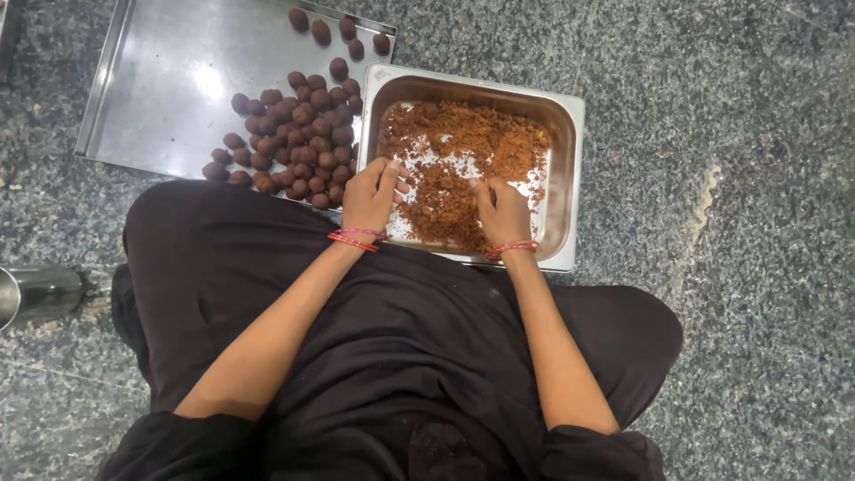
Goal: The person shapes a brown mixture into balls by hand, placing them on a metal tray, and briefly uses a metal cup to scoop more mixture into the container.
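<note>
left hand (372,191) cupped, scooping brown crumb mix (463,165) | right hand (504,212) curled, raking mix | gather evenly sized portions, matching balls (298,134) at 10 o'clock on flat tray (160,89)

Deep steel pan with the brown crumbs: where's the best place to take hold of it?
Probably by the flat rolled rim of the deep pan on its far-right side, coming from the right. That edge is bare; the flat tray overlaps the left corner and both hands, left and right, fill the near side.
</note>
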